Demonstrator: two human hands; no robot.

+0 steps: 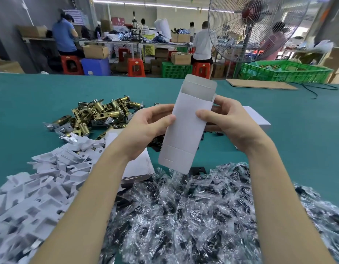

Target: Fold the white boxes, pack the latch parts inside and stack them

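Note:
A flat white box is held upright above the green table, its top flap open toward the far side. My left hand grips its left edge with the thumb on the front face. My right hand grips the right edge, thumb on the front as well. A pile of brass latch parts lies to the left. A stack of flat white boxes sits under my left forearm. A folded white box lies behind my right hand.
White cardboard inserts are heaped at the near left. Clear bags of black parts cover the near middle. A brown board and a black cable lie at the far right. Beyond the table stand a fan, green crates and seated workers.

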